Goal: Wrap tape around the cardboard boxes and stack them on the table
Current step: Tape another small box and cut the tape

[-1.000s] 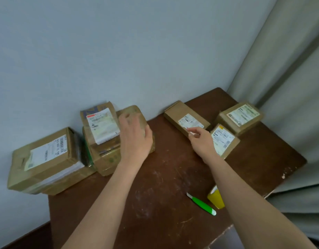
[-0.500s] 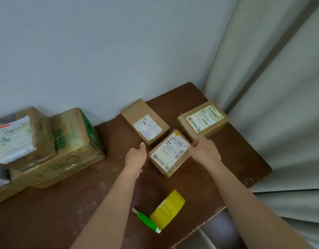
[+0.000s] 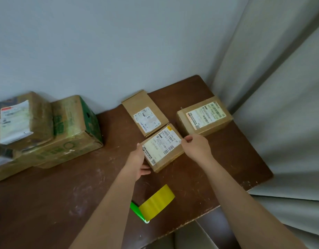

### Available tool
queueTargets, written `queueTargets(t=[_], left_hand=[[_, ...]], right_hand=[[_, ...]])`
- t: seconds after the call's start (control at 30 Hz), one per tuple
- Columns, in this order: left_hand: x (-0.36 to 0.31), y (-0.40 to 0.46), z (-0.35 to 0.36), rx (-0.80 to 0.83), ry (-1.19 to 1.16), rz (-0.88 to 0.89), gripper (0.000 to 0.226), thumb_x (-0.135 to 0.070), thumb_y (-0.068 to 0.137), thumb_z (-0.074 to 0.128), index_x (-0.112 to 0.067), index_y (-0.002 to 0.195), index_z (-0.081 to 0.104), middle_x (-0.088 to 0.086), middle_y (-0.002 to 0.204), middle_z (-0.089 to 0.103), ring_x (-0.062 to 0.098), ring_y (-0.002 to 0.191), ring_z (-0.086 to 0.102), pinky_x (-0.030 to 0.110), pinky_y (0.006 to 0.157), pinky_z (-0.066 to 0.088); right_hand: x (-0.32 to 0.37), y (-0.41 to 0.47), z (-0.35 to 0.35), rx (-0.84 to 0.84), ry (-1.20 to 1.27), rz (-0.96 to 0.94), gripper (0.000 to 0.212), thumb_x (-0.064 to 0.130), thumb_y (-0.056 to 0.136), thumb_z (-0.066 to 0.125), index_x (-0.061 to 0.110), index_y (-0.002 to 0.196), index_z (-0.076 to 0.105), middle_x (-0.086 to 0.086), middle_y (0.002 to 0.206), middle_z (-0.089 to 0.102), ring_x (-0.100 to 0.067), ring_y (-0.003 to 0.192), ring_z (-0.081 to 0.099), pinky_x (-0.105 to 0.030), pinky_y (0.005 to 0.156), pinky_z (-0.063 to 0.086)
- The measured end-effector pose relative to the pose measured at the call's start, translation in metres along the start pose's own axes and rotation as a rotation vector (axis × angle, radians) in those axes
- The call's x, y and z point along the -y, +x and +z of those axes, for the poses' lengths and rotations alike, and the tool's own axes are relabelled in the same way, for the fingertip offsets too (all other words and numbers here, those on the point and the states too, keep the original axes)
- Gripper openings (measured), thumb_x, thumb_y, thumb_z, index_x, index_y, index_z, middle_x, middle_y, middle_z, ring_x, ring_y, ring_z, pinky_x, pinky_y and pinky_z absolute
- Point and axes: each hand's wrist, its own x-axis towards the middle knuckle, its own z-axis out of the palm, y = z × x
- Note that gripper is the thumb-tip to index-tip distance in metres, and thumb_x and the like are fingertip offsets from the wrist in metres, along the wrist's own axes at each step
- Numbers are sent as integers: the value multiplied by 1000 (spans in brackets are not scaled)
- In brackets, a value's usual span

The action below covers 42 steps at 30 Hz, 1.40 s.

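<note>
Two bare hands meet on one small cardboard box at the centre of a dark brown desk [image 3: 68, 203], which fills the lower field and abuts a pale wall [image 3: 119, 42] at 12 o'clock and a grey curtain [image 3: 281, 105] at 3 o'clock. Largest of the parcels is the green-printed carton [image 3: 68, 133] at 9 o'clock, wrapped in glossy tape; a taped brown parcel [image 3: 23, 121] with a white label rests on its left part (lower stack members are cut off by the frame edge). At 1 o'clock sits a labelled brown box [image 3: 204, 115], apart from the others. At 12 o'clock a flat brown box [image 3: 144, 112] lies against the wall, its near corner just beside the held box [image 3: 163, 147]. The held box lies label-up; the left hand [image 3: 139, 161] presses its 9 o'clock side with the thumb at the top edge and fingers beneath the near corner, while the right hand [image 3: 196, 147] pinches its 3 o'clock corner, so each grip is closed on the box. At 6 o'clock, near the desk's front edge, a yellow tape roll [image 3: 157, 201] stands on edge, touching a green-handled tool [image 3: 137, 212] partly hidden behind it.
</note>
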Motion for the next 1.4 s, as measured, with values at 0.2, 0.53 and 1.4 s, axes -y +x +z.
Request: queueTargets(t=[0.2,0.53,1.4], left_hand=[[-18,-17,-34,-50,-67,100,60,-53,104,28,-5,135,48,19,98,65,38,90,66,46,74,55],[-28,-53,-84,-135,-205,282,53,-49,105,30,-7,112,62,8,93,69,27,88,67,47,91,53],[-14,-66,-107,-135,-424,467,34,-46,97,55,-16,107,66,7,108,74,27,106,68,50,102,49]], right_hand=[[29,-15,-1,-25,52,-106,27,35,101,51,18,117,65,3,105,65,-10,88,56,-30,80,46],[70,-40,20,150,390,12,62,63,101,25,23,136,58,-4,132,63,-26,126,57,-49,109,44],[89,-42,25,325,632,-58,40,32,103,39,23,139,54,-1,134,58,-21,127,53,-46,116,32]])
